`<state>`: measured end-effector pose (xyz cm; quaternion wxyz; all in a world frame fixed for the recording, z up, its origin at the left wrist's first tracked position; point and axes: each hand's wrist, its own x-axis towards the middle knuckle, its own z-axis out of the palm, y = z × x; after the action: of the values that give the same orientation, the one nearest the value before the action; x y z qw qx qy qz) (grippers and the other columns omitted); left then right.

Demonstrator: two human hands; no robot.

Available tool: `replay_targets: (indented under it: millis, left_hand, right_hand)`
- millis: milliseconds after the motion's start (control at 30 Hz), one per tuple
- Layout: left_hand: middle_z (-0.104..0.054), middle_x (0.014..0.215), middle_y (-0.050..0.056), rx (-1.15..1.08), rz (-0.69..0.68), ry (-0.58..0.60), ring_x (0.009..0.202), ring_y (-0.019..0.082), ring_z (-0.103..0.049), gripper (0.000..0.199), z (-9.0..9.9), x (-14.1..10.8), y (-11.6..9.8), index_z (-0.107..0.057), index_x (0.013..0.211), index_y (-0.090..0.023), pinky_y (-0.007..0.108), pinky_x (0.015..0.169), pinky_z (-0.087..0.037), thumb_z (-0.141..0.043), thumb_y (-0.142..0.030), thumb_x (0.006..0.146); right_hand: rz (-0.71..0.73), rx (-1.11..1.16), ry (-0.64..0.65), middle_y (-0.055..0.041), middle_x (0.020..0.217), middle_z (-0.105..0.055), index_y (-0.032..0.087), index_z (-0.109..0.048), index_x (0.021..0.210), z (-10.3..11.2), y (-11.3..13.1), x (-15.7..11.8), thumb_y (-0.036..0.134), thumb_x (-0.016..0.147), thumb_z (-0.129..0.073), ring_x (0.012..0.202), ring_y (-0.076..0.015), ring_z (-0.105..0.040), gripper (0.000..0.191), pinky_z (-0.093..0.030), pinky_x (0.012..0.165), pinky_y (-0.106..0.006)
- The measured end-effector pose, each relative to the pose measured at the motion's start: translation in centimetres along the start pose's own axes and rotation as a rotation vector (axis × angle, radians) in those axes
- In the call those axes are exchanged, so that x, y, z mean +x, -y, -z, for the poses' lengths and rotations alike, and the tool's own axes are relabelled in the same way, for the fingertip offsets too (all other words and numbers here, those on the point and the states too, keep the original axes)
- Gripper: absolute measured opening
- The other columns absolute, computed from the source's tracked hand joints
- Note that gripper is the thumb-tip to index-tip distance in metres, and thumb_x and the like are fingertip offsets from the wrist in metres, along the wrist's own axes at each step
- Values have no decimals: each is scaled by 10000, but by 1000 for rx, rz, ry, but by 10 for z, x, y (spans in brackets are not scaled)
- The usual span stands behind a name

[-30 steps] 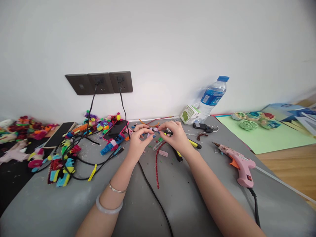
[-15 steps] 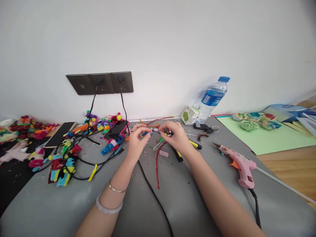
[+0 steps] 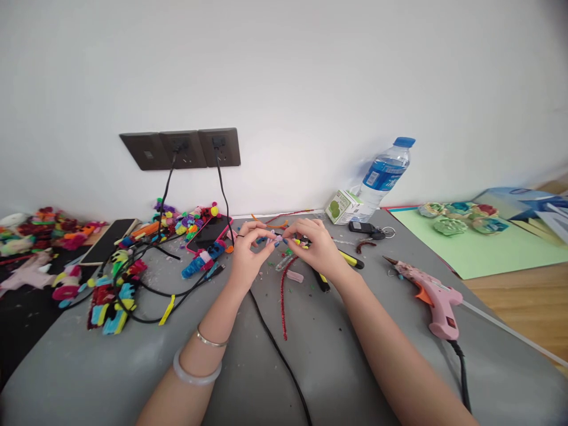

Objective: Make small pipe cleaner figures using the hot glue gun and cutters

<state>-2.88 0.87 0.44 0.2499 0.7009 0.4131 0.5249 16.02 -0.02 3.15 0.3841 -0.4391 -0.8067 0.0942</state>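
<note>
Both hands meet over the back middle of the grey table point(image 3: 248, 367). Between their fingertips is a small pale pink-purple piece point(image 3: 274, 238). My left hand point(image 3: 249, 251) pinches it from the left, and my right hand point(image 3: 313, 245) closes on it from the right. Just below the hands lie a red glittery stem point(image 3: 283, 302), a pink stick point(image 3: 294, 276) and a clear tube point(image 3: 284, 262). A yellow and black tool point(image 3: 352, 259) sits partly behind my right hand. Behind the fingers an orange stem point(image 3: 266, 223) shows.
Colourful fuzzy figures point(image 3: 115, 296), black cables point(image 3: 146, 319) and two phones point(image 3: 109, 242) are on the left. To the right are a water bottle point(image 3: 381, 177), small box point(image 3: 343, 206), keys point(image 3: 384, 232), pink glue gun point(image 3: 437, 296) and green paper point(image 3: 483, 254) with fabric flowers point(image 3: 449, 225).
The fingertips of both hands have come closer together around the small piece. My left hand has shifted slightly right. The things on the table lie as before.
</note>
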Motion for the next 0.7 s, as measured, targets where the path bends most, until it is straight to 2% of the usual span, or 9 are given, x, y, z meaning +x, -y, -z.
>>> replay_targets:
  millis: [367, 700]
  left_hand:
    - [-616, 1069, 63, 79, -73, 8, 983, 195, -608, 56, 2, 1, -3, -704, 834, -217, 281, 717, -491, -697, -165, 815]
    - [-603, 1056, 53, 134, -142, 33, 953, 190, -602, 65, 4, 2, -7, -680, 820, -213, 287, 734, -490, -709, -155, 816]
  right_hand:
    - [56, 8, -19, 5, 815, -674, 235, -609, 867, 0, 0, 0, 109, 853, -562, 770, -181, -608, 135, -343, 810, -359]
    - [25, 74, 35, 22, 763, -626, 227, -607, 838, 2, 1, 0, 111, 822, -573, 745, -172, -593, 121, -353, 823, -357]
